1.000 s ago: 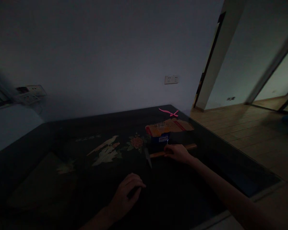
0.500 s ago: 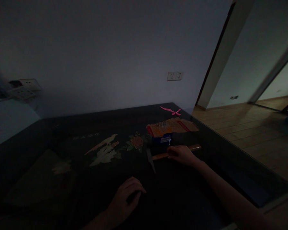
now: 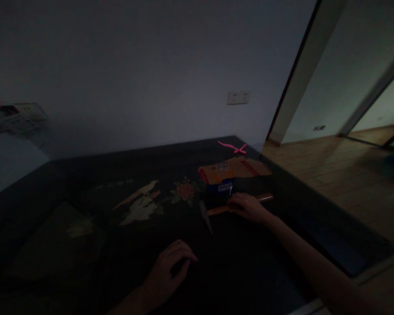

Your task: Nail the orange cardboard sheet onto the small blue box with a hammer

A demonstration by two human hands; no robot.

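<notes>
A hammer (image 3: 218, 211) with a wooden handle and a narrow, pointed metal head lies on the dark table (image 3: 223, 271), its head toward the left. My right hand (image 3: 248, 206) is closed over the middle of the handle, whose end sticks out on the right. Nearer to me, my left hand (image 3: 170, 267) rests with loosely bent fingers. There is a gap between its thumb and fingers, and nothing shows in it. Just behind the hammer stands a blue box (image 3: 220, 187) with a torn cardboard flap (image 3: 238, 168) spread out at its top.
Farther back lies a pink ribbon-like strip (image 3: 236, 149). A dark flat slab (image 3: 331, 243) is at the right edge. Bird and flower pictures (image 3: 141, 205) decorate the tabletop. A wall with a socket (image 3: 238, 97) rises behind; wooden floor (image 3: 335, 175) lies to the right.
The whole view has shifted slightly. My right hand stays on the hammer handle, its fingers lying a little flatter over it. My left hand has hardly moved.
</notes>
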